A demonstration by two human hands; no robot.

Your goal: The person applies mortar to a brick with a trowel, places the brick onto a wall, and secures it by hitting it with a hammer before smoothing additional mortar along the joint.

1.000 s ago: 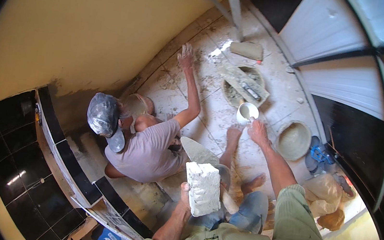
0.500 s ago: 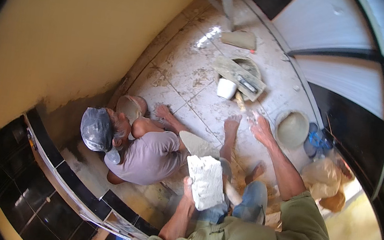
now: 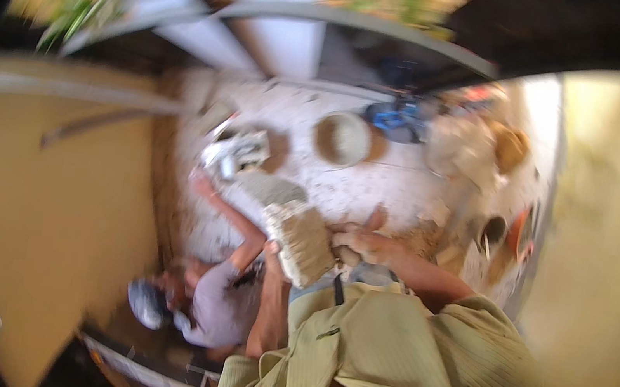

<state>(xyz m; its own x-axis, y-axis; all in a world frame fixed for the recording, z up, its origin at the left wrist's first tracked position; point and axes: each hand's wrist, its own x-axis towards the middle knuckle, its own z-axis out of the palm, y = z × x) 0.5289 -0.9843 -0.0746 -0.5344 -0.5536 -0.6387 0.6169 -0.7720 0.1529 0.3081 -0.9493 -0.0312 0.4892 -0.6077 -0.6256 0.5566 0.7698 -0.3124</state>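
Note:
My left hand (image 3: 275,259) grips a rough pale block (image 3: 297,240) along its left edge, in front of my body. A grey mortar-smeared trowel blade (image 3: 267,188) shows just beyond the block. My right hand (image 3: 352,241) is closed round the trowel's handle (image 3: 348,257), just right of the block; motion blurs its fingers. Beyond the blade, a white mug (image 3: 229,166) is at a tub with a board on it (image 3: 249,146), both smeared by blur.
A co-worker (image 3: 216,310) crouches at lower left, arm stretched toward the tub, beside a yellow wall (image 3: 51,198). A bucket (image 3: 341,139), blue-and-dark items (image 3: 398,119), sacks (image 3: 457,150) and an orange container (image 3: 520,233) stand on the tiled floor. Metal poles (image 3: 102,107) cross at left.
The view has swung round. My right hand left the white mug at the tub, then came back to the trowel beside the block. The co-worker's arm, lowered half a second ago, reaches out again.

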